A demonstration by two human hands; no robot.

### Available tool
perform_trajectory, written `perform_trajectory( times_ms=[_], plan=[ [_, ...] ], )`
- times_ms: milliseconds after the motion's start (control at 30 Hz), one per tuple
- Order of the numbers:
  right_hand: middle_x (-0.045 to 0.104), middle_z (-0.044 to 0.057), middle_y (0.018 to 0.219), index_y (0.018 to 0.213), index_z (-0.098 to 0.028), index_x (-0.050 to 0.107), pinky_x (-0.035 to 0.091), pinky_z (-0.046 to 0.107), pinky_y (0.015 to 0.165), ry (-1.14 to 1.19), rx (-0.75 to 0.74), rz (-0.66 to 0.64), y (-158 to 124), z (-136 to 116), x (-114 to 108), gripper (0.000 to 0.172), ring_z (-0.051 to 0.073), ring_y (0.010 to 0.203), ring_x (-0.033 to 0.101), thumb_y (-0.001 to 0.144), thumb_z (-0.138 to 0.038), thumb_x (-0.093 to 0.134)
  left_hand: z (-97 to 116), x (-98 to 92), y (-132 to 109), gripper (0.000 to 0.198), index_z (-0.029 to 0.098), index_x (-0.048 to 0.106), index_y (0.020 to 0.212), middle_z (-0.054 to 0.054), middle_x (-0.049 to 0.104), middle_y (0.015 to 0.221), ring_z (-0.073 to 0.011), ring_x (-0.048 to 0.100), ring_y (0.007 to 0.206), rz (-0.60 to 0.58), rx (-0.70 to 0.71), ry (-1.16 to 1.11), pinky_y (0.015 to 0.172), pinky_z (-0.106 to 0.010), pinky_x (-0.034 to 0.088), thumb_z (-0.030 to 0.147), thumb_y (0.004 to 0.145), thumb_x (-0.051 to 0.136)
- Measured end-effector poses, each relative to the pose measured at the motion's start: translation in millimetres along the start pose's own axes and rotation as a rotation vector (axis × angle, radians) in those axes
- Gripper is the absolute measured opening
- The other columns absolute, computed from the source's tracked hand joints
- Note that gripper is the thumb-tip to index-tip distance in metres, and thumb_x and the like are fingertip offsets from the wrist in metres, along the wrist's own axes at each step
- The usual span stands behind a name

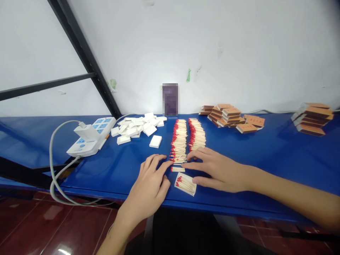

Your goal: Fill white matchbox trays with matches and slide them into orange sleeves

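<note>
As both index fingers (165, 165) reach in at the centre of the frame, the near end of the left row (179, 136) of matches lies between their tips. The left hand (148, 187) has its fingers loosely spread; the right hand (219, 173) has its fingers parted, thumb at the edge of the tray (189, 193), which holds matches. Neither looks closed, though I cannot tell whether a match is touched by every tip. Light, even pressure from both ends should keep the sticks parallel, heads leftward, without scattering the small group (177, 169) just above the tray. Palms face down: the left forearm rises from the bottom edge, the right comes in from the right edge, sloping gently. Farther out, white trays (136, 125) lie upper left of centre, boxes (231, 113) upper right.
</note>
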State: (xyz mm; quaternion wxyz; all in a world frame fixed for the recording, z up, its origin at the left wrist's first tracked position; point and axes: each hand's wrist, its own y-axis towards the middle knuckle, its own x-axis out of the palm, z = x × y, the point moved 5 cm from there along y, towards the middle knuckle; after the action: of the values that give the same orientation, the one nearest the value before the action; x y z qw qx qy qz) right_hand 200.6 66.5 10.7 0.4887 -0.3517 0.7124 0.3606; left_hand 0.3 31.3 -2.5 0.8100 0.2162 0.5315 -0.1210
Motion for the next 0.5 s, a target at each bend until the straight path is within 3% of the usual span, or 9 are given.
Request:
perform_trajectory(
  times_ms=[500],
  plan=[
    [0.057,0.014,0.129,0.146,-0.024,0.052,0.045,0.051,0.098,-0.009,-0.016,0.004,-0.4,-0.5,1.0,0.054,0.029,0.112,0.054,0.100,-0.053,0.048,-0.3,1.2,0.6,0.045,0.026,0.054,0.136,-0.009,0.046,0.146,-0.0322,0.036,0.139,-0.022,0.004,0.028,0.112,-0.058,0.039,0.014,0.095,0.041]
  ],
)
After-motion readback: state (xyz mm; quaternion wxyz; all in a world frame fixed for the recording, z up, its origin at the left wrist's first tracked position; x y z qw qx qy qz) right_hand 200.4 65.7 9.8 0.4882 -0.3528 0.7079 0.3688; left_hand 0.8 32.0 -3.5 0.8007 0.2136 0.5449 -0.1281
